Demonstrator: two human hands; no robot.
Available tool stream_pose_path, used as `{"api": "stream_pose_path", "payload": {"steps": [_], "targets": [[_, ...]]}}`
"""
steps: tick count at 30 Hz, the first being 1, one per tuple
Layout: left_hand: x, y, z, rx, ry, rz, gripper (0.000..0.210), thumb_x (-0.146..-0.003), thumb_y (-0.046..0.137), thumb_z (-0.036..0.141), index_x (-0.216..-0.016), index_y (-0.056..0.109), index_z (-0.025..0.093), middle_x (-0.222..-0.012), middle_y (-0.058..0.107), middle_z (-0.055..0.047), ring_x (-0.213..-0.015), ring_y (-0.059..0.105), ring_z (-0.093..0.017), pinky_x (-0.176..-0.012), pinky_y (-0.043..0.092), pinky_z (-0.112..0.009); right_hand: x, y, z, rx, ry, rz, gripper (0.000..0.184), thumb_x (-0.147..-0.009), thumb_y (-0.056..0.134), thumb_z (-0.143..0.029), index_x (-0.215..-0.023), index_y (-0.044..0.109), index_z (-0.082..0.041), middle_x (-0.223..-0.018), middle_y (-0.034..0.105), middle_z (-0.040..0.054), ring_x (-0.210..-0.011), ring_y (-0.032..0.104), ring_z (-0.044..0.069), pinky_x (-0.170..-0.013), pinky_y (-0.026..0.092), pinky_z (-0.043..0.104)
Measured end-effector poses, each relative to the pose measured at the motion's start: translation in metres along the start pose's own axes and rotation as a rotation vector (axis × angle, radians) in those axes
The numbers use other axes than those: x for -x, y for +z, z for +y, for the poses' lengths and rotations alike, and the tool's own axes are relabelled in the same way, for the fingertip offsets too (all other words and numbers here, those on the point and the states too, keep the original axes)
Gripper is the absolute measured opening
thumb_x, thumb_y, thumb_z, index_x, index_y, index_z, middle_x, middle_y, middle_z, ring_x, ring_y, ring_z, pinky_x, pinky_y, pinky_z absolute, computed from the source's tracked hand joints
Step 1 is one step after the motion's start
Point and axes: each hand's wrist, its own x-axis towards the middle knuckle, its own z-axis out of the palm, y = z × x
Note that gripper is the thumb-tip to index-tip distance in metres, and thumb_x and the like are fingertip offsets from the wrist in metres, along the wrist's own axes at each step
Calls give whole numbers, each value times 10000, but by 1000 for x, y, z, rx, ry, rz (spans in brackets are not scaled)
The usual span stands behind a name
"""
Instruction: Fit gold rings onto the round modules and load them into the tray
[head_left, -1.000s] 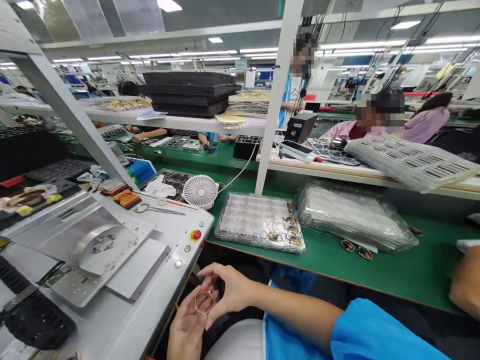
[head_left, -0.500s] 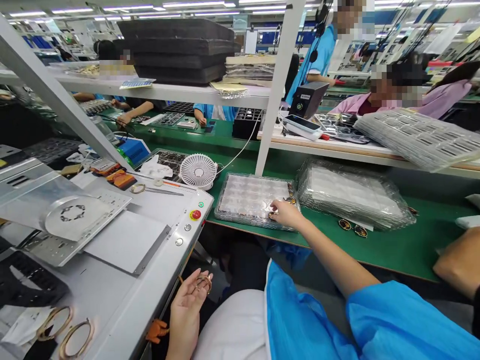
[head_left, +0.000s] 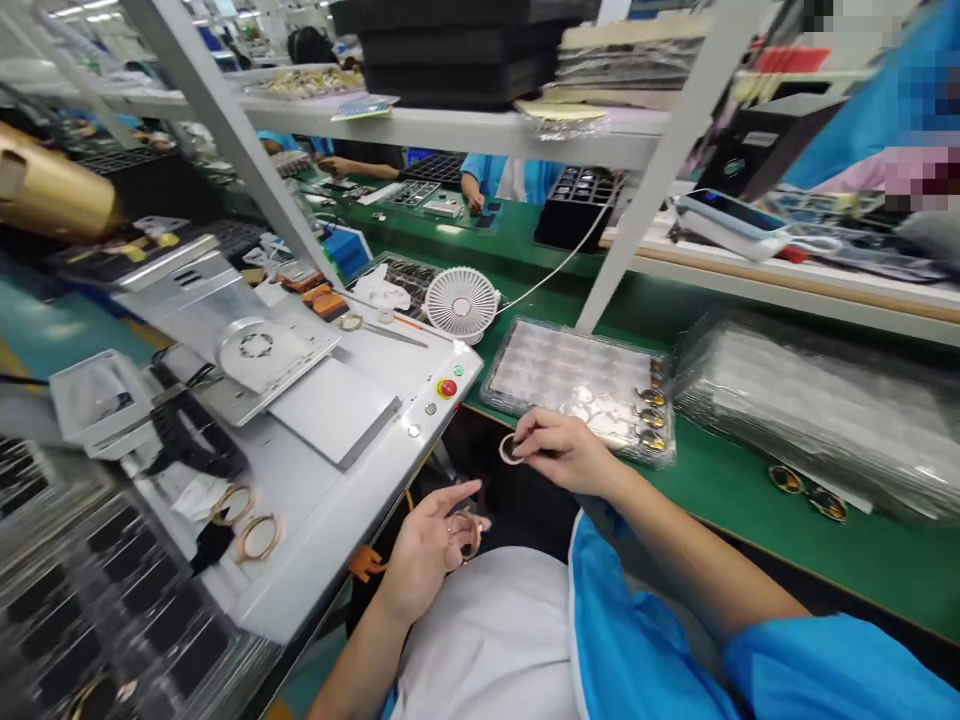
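My left hand [head_left: 427, 555], palm up with its fingers partly curled, holds thin gold-coloured metal rings [head_left: 466, 535]; exactly how many cannot be told. Just above it, my right hand [head_left: 566, 450] pinches a round gold-rimmed piece [head_left: 511, 450] with a dark middle between thumb and fingers. That piece is held off the near edge of a clear plastic tray [head_left: 544, 350]. Several round dark-and-amber parts [head_left: 651, 417] sit in the tray's right column. Two similar round parts [head_left: 785, 479] lie on the green bench to the right.
On the left stands a white machine table with a red stop button [head_left: 447, 388], a metal fixture [head_left: 259, 350] and two gold rings [head_left: 259, 538]. A white fan [head_left: 461, 303] is behind the tray. Stacked clear trays [head_left: 817, 410] stand right. A shelf post [head_left: 637, 190] rises behind. Co-workers sit across.
My right hand has come back from the tray, now with the round piece in its fingers, towards my left hand. The left hand still holds the rings. The view has shifted left.
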Motion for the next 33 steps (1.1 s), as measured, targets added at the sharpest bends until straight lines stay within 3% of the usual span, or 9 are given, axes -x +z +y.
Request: {"api": "stream_pose_path", "payload": {"steps": [3, 6, 8, 11, 14, 16, 22, 27, 33], "targets": [[6, 4, 14, 57, 8, -54, 930, -425, 1019, 517, -1271, 740, 251, -1061, 772, -137, -941, 734, -277, -799, 569, -335, -16, 38, -23, -86, -187, 5, 155, -986, 610, -159, -976, 744, -238, -987, 672, 73, -860, 681, 158, -700, 565, 265], [13, 2, 23, 56, 64, -3, 899, -424, 1026, 490, -1246, 755, 246, -1008, 769, -123, -935, 740, -282, -743, 565, -315, -28, 55, -35, -109, -255, -23, 188, -970, 600, -129, -1032, 737, -242, -1013, 647, 85, -889, 660, 178, -727, 573, 300], [17, -3, 28, -4, 90, 29, 825, -474, 1025, 438, -1228, 760, 237, -1086, 761, -138, -937, 740, -281, -722, 567, -318, -35, 56, -38, -119, -246, -74, 210, -936, 633, -151, -1094, 731, -248, -1137, 628, 113, -1026, 643, 231, -846, 587, 385], [22, -12, 34, -97, 52, -19, 816, -513, 1024, 326, -1267, 728, 227, -1061, 774, -138, -904, 740, -268, -735, 574, -336, -45, 55, -39, -119, -142, -139, 339, -930, 666, -210, -1268, 684, -238, -1309, 568, 154, -1183, 595, 287, -993, 556, 484], [24, -21, 41, -133, 2, -101, 871, -519, 1025, 275, -1319, 686, 205, -976, 786, -134, -857, 739, -246, -739, 577, -331, -52, 58, -35, -176, -89, -296, 355, -996, 585, -181, -1343, 655, -208, -1161, 648, 131, -1054, 655, 234, -935, 586, 412], [24, -25, 44, -107, 0, -138, 906, -521, 1027, 292, -1347, 664, 213, -980, 780, -132, -836, 741, -233, -709, 572, -301, -52, 63, -32, -252, -99, -349, 321, -1009, 565, -164, -1304, 687, -197, -1042, 678, 98, -954, 675, 204, -871, 600, 365], [27, -32, 36, 87, 72, -107, 903, -475, 1031, 420, -1293, 701, 225, -1292, 659, -137, -882, 752, -211, -667, 555, -209, -44, 80, -31, -572, 121, -237, 189, -1000, 615, -232, -1119, 759, -205, -984, 612, 54, -699, 668, 123, -602, 622, 248], [30, -37, 23, 181, 96, -114, 929, -503, 1023, 415, -1345, 668, 249, -1410, 603, -146, -881, 751, -187, -690, 563, -201, -45, 87, -31, -583, 159, -318, 306, -1009, 591, -250, -1292, 705, -230, -996, 542, 46, -691, 664, 122, -608, 648, 279], [34, -37, 16, 209, 168, -49, 888, -514, 1016, 426, -1322, 697, 242, -1385, 638, -128, -883, 753, -187, -717, 578, -214, -44, 101, -34, -620, 174, -201, 149, -986, 627, -251, -1028, 765, -212, -957, 565, 43, -688, 639, 125, -596, 607, 272]]}}
